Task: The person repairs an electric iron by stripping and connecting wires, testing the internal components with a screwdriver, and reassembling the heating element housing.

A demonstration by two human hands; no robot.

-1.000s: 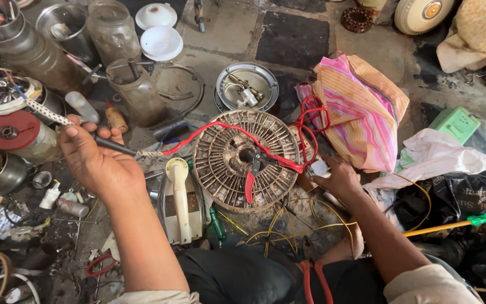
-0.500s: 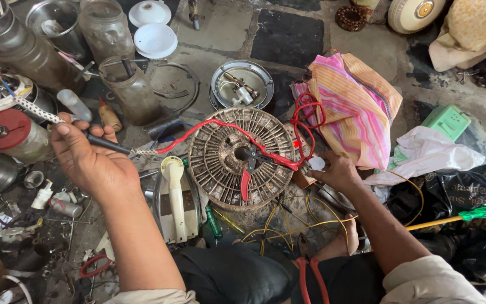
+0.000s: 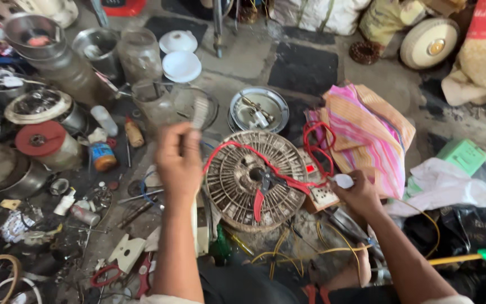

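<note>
Two hands worked over a cluttered floor. Far left stood jars (image 3: 63, 65) and a red-lidded tin (image 3: 43, 141). The left hand (image 3: 178, 160) was closed around a blurred tool (image 3: 199, 112), just left of the round fan motor (image 3: 254, 180), where red-handled pliers (image 3: 265, 186) lay. The right hand (image 3: 358, 194) pinched a small white part (image 3: 343, 180) near the striped cloth (image 3: 372, 135).

- The left hand (image 3: 178, 160) grips a blurred pale tool (image 3: 199, 111).
- The right hand (image 3: 358, 194) rests beside a round ribbed motor part (image 3: 251, 180), red wire (image 3: 310, 152) across it.
</note>
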